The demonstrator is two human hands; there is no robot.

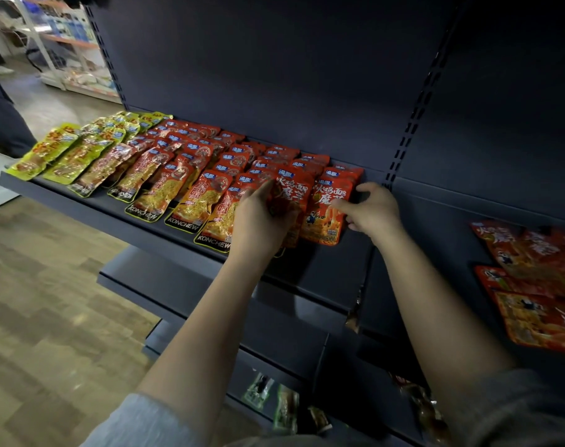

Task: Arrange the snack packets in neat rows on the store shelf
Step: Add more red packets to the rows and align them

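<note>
Rows of snack packets lie on a dark shelf (90, 206): yellow-green packets (45, 153) at the left, orange KONCHEW packets (165, 191) in the middle, red packets (284, 162) toward the right. My left hand (261, 217) grips a red packet (290, 201) at the front of the second row from the right. My right hand (371, 209) rests on the right edge of the front red packet (326, 211) of the last row, thumb on top and fingers curled at its side.
A loose pile of red packets (536, 285) lies on the neighbouring shelf at the right. Lower dark shelves (184, 285) step out below, with a few green and brown packets (284, 408) at the bottom. Wooden floor lies left; a person's dark trouser leg (3, 124) stands far left.
</note>
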